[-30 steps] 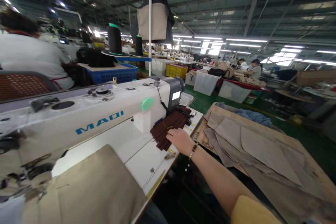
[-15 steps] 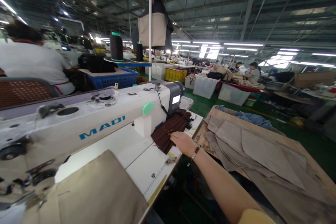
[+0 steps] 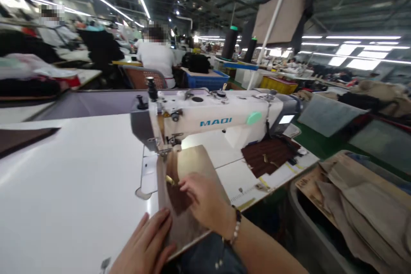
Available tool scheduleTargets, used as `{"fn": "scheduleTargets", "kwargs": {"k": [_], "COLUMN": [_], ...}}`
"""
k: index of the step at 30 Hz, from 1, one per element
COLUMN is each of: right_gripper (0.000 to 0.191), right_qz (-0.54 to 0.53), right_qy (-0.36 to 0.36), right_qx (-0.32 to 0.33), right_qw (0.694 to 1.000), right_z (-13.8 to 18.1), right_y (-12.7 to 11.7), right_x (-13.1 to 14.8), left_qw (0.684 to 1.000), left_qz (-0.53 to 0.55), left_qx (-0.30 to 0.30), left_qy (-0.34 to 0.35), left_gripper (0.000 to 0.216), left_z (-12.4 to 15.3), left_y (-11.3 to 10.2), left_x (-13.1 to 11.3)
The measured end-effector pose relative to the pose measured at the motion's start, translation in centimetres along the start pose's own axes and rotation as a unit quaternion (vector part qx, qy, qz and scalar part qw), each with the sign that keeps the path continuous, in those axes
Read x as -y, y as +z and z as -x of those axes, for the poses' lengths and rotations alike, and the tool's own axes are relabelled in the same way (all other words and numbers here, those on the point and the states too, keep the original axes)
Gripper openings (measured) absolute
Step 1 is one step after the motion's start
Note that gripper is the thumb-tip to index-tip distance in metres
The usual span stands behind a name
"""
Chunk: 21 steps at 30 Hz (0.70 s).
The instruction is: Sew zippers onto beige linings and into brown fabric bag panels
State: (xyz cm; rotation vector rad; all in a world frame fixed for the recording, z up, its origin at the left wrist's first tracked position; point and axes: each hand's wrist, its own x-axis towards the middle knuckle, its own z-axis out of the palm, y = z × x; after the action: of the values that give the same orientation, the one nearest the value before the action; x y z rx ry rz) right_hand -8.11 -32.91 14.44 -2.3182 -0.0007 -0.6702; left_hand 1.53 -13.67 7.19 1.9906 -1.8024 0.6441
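Note:
A tan fabric piece (image 3: 195,167) lies on the white table under the needle of a white MAQI sewing machine (image 3: 218,117). My right hand (image 3: 205,201) rests on it, fingertips pinching a dark brown zipper piece (image 3: 176,197) with a brass pull. At the fabric's near left edge my left hand (image 3: 147,244) lies flat with fingers stretched out. A stack of dark brown zipper pieces (image 3: 266,154) sits on the table right of the machine.
A bin (image 3: 346,205) of tan fabric pieces stands at the right. Another dark piece (image 3: 19,139) lies at the table's far left. People sit at other stations behind, next to a blue crate (image 3: 205,80) and thread cones (image 3: 229,43).
My view has swung left toward the needle. My right hand left the brown zipper stack and came to the tan fabric holding a brown piece. My left hand has come into view.

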Motion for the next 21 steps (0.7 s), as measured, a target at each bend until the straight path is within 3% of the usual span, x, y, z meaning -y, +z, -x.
{"fn": "scheduleTargets", "kwargs": {"k": [2,4,6,12,15,18,21], "right_gripper": [0.009,0.006,0.006,0.022,0.031,0.022,0.018], "right_qz": [0.105,0.189,0.209,0.132,0.191,0.235,0.227], "right_qy": [-0.045,-0.07,-0.093,-0.105,-0.144,-0.152,-0.144], "right_qx": [0.122,0.181,0.198,0.243,0.265,0.287,0.273], "right_qw": [0.986,0.963,0.953,0.955,0.934,0.916,0.924], "right_z": [0.2,0.7,1.1,-0.4,-2.4,-3.8,-4.0], "right_y": [2.4,3.3,3.2,1.0,1.0,1.8,2.5], "right_x": [0.7,0.9,0.8,0.5,-0.1,-0.8,-1.3], "left_qw": [0.998,0.991,0.986,0.988,0.987,0.985,0.982], "left_qz": [0.016,0.049,0.076,0.071,0.053,0.057,0.077], "left_qx": [0.013,0.02,0.02,0.058,0.083,0.095,0.097], "left_qy": [-0.056,-0.119,-0.149,-0.128,-0.13,-0.132,-0.141], "left_gripper": [0.021,0.017,0.015,0.018,0.023,0.02,0.011], "left_z": [-0.7,-1.2,-1.5,-2.7,-3.1,-3.3,-3.1], "left_y": [-1.3,-2.2,-2.6,-3.1,-3.5,-3.9,-4.0], "left_x": [-1.2,-2.1,-2.5,-2.7,-2.9,-3.1,-3.0]}}
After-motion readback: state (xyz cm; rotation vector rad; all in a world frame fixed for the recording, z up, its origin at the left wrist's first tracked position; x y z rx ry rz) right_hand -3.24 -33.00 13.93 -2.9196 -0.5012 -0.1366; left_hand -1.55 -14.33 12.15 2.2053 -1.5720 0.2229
